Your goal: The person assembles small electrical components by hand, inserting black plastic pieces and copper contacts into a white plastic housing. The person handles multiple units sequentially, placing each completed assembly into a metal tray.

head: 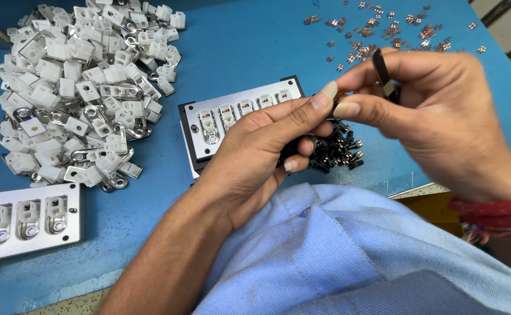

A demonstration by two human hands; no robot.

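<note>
My left hand [261,151] is curled around a bunch of small black parts with copper tips, pinching one at its fingertips. My right hand [436,111] meets it from the right, thumb and forefinger closed on a thin black tool or part [382,70]. Both hands hover over a metal jig plate [241,114] on a black base that holds a row of white housings. A small heap of black copper-tipped parts [340,149] lies just beside the jig, under my hands.
A big pile of white plastic housings with metal clips [83,87] fills the left of the blue table [238,41]. A second metal jig [25,219] sits at the left edge. Loose copper contacts [383,29] are scattered top right. My blue shirt covers the foreground.
</note>
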